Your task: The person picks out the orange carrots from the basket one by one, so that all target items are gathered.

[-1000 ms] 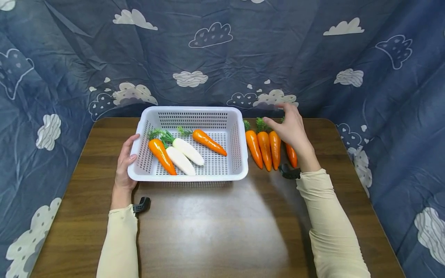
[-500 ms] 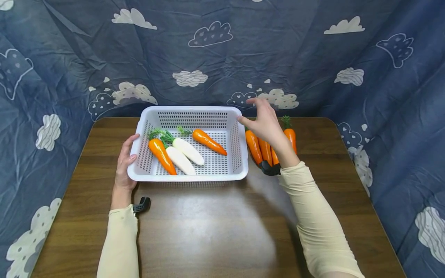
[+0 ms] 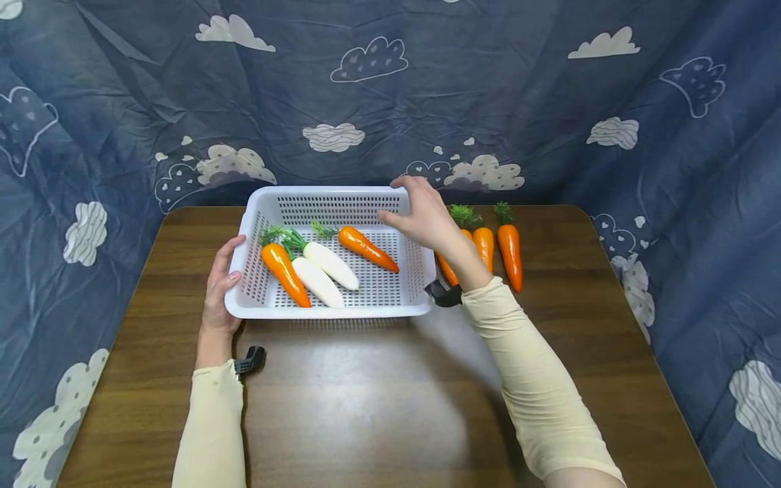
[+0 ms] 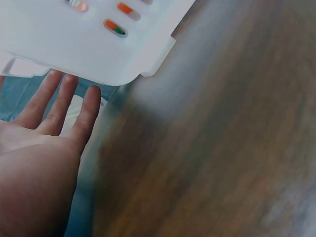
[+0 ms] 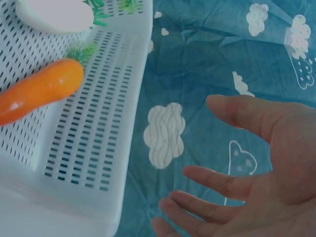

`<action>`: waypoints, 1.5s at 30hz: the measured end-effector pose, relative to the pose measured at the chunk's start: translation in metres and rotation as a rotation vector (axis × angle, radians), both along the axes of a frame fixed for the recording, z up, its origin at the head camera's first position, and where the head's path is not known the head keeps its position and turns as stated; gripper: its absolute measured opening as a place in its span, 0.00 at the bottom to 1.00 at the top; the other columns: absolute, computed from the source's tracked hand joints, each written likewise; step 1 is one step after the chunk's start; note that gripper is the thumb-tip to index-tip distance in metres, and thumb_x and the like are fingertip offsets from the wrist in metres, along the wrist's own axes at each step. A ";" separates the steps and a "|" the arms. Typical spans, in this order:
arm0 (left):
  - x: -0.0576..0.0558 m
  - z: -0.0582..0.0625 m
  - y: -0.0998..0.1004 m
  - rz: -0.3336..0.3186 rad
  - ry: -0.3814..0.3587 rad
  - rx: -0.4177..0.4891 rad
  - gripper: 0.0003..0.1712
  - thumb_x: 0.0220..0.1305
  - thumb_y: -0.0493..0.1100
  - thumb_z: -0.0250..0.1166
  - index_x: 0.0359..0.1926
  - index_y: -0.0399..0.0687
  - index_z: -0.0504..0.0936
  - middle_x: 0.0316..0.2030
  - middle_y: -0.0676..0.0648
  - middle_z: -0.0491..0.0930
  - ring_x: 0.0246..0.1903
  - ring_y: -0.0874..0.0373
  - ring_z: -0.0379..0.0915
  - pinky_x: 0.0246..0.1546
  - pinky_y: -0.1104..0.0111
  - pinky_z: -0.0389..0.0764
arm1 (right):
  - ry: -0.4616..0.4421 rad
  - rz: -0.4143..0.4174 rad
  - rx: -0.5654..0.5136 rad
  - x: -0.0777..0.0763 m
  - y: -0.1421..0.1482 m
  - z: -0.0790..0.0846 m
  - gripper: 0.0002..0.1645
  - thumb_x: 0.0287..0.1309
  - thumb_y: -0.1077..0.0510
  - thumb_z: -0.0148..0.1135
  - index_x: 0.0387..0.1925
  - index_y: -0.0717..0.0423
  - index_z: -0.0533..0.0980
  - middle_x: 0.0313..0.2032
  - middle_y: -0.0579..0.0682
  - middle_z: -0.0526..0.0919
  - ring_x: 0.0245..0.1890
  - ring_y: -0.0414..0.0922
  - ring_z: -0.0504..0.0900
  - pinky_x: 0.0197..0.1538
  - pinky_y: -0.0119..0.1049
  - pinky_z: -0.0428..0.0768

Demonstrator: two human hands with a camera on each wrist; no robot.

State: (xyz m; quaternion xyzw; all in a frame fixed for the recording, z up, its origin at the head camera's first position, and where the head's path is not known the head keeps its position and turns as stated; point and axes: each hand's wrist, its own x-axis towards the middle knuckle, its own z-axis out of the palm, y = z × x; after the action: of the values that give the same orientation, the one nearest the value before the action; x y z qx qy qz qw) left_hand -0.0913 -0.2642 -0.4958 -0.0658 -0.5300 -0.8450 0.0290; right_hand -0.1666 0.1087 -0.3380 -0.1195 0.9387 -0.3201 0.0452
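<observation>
A white slotted plastic basket [image 3: 329, 314] stands on the table. Inside lie two white radishes, one [image 3: 332, 266] beside the other [image 3: 317, 283], between a left carrot [image 3: 285, 274] and a right carrot [image 3: 369, 249]. My left hand [image 3: 217, 291] touches the basket's left wall from outside; in the left wrist view its fingers look straight. Over the basket's right end hovers my right hand [image 3: 427, 213], thumb and fingers spread with nothing between them. Several more carrots [image 3: 510, 257] lie right of the basket, partly hidden by the right wrist and forearm.
A brown wooden table [image 3: 342, 407] carries everything. Directly behind it hangs a dark blue cloth [image 3: 366, 108] with cloud prints, which also falls along both sides. Small black wrist cameras sit at each wrist.
My right hand has moved left from above the loose carrots to the basket's right end, uncovering the rightmost carrot. My left hand, the basket and its contents have stayed in place.
</observation>
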 end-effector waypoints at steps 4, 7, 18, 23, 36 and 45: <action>0.000 -0.001 -0.001 0.011 0.000 0.001 0.38 0.63 0.39 0.47 0.76 0.52 0.67 0.79 0.45 0.55 0.69 0.41 0.58 0.59 0.58 0.81 | -0.014 0.028 0.006 0.001 -0.008 -0.001 0.40 0.64 0.45 0.72 0.70 0.59 0.70 0.73 0.59 0.70 0.74 0.58 0.67 0.74 0.56 0.67; 0.000 -0.002 -0.001 0.015 -0.002 -0.002 0.38 0.64 0.40 0.47 0.77 0.51 0.66 0.79 0.45 0.55 0.69 0.41 0.59 0.59 0.58 0.81 | -0.011 0.046 0.015 0.000 -0.015 -0.002 0.39 0.65 0.46 0.71 0.70 0.60 0.70 0.72 0.59 0.71 0.74 0.57 0.67 0.75 0.54 0.67; 0.001 -0.003 -0.001 0.021 -0.010 -0.012 0.37 0.65 0.41 0.48 0.77 0.51 0.66 0.79 0.45 0.56 0.69 0.41 0.60 0.59 0.59 0.82 | -0.044 0.110 0.068 -0.003 -0.042 -0.009 0.40 0.65 0.46 0.71 0.71 0.60 0.70 0.70 0.60 0.73 0.69 0.56 0.73 0.73 0.51 0.69; 0.000 -0.002 0.000 0.021 -0.001 -0.015 0.37 0.65 0.41 0.48 0.76 0.52 0.67 0.79 0.45 0.56 0.69 0.41 0.59 0.58 0.58 0.82 | -0.075 0.122 0.060 -0.004 -0.052 -0.012 0.41 0.65 0.45 0.72 0.71 0.60 0.70 0.70 0.60 0.74 0.70 0.55 0.72 0.73 0.50 0.69; -0.001 0.001 0.001 0.023 0.011 -0.022 0.36 0.65 0.41 0.48 0.76 0.53 0.69 0.79 0.45 0.56 0.68 0.42 0.60 0.58 0.60 0.83 | -0.081 0.209 0.109 -0.002 -0.076 -0.020 0.39 0.66 0.45 0.71 0.70 0.61 0.71 0.67 0.58 0.77 0.69 0.54 0.73 0.74 0.47 0.68; -0.001 -0.001 0.001 0.016 0.010 -0.014 0.37 0.65 0.41 0.47 0.76 0.52 0.68 0.79 0.45 0.56 0.69 0.42 0.60 0.59 0.60 0.81 | -0.092 0.255 0.135 -0.005 -0.100 -0.024 0.36 0.66 0.47 0.71 0.68 0.61 0.74 0.66 0.57 0.80 0.67 0.53 0.76 0.73 0.46 0.69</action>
State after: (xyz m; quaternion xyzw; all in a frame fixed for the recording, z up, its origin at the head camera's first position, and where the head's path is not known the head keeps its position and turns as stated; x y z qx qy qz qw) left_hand -0.0918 -0.2629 -0.4964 -0.0660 -0.5364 -0.8405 0.0380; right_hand -0.1720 0.0090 -0.3621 -0.2197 0.9322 -0.2532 0.1363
